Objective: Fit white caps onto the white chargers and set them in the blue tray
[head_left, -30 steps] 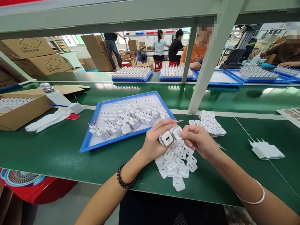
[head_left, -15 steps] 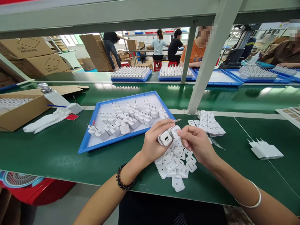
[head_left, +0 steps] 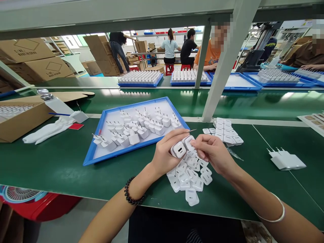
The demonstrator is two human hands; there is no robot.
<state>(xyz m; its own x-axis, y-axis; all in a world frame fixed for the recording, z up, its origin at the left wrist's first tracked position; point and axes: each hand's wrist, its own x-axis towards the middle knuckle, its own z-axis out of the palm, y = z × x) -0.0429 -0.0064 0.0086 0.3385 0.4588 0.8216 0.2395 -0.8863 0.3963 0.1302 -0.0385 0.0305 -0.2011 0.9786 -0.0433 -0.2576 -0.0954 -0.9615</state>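
Observation:
My left hand (head_left: 164, 148) is closed around two white USB wall chargers, held side by side with their ends toward me. The nearer charger (head_left: 178, 150) shows a dark port slot. Beside it, the second charger (head_left: 188, 143) has a printed end face. A thin pointed metal strip (head_left: 191, 130) sticks out past my left fingers. My right hand (head_left: 215, 152) pinches thumb and forefinger at the edge of the second charger's face; what lies between the fingertips is hidden. Just below both hands lies a loose heap of white square caps (head_left: 186, 179) on the green bench.
A blue-rimmed tray (head_left: 131, 150) of upright plug chargers stands left of my hands. Stacked caps (head_left: 227, 132) and a lone charger (head_left: 287, 159) lie right. Far left are a white glove (head_left: 48, 130) and a carton (head_left: 27, 123). A slanted post (head_left: 225, 64) rises ahead; co-workers sit beyond.
Both hands keep almost the same pose at the two chargers. The right fingertips have shifted slightly left and up along the second charger's face. The view has tilted a little.

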